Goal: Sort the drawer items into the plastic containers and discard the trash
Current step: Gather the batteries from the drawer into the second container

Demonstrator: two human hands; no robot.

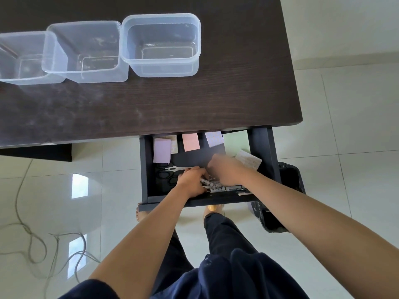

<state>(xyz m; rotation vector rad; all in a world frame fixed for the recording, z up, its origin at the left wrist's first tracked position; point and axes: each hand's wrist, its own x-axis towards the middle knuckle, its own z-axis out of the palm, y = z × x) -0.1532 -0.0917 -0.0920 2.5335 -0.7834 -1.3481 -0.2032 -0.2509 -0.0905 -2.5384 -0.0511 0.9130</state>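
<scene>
The dark drawer (144, 169) stands pulled out under the table. Inside lie pastel note pads: purple (162, 150), pink (190, 142), patterned (214, 138) and green (236, 141), plus a printed paper slip (249, 159), black scissors (166, 174) and several patterned markers (213, 186). My left hand (192, 180) grips a bunch of the markers at the drawer's front. My right hand (226, 170) reaches in beside it, blurred, fingers bent over the same pile; what it holds is hidden. Three clear plastic containers (162, 44) (86, 50) (21, 57) stand on the table.
The dark wooden table (172, 100) fills the upper view. A black-lined trash bin (287, 190) sits on the floor right of the drawer. Loose cables (43, 240) trail over the white tiles at left. My legs and bare feet are below the drawer.
</scene>
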